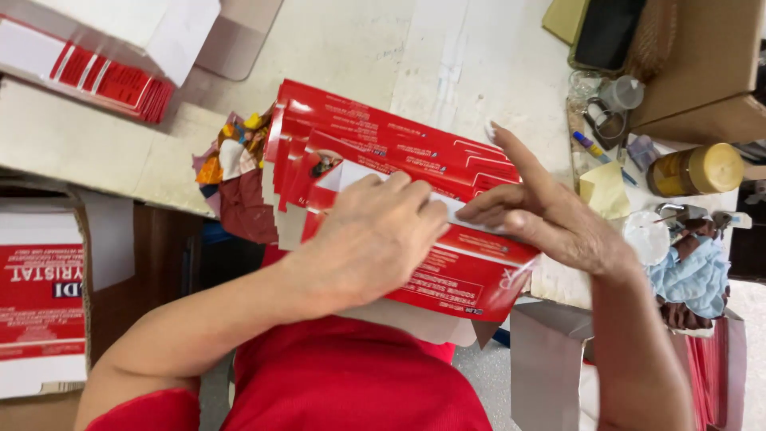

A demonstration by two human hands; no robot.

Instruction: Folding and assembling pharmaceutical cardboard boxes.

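Observation:
A fanned stack of flat red carton blanks (pixel 383 144) lies on the pale worktable (pixel 359 48). On top, close to me, is one red carton (pixel 463 275) with a white flap. My left hand (pixel 371 239) is curled over that carton, its fingers pressing along the flap's fold. My right hand (pixel 542 207) touches the same fold from the right with thumb and bent fingers, while its index finger points up and away. Both hands grip the top carton.
A bundle of red-and-white cartons (pixel 104 76) lies at the far left. Coloured cloth scraps (pixel 235 172) sit beside the stack. At right are a yellow-lidded jar (pixel 698 169), a cardboard box (pixel 702 56), small cups, a blue rag (pixel 694 275) and more cartons (pixel 40 295).

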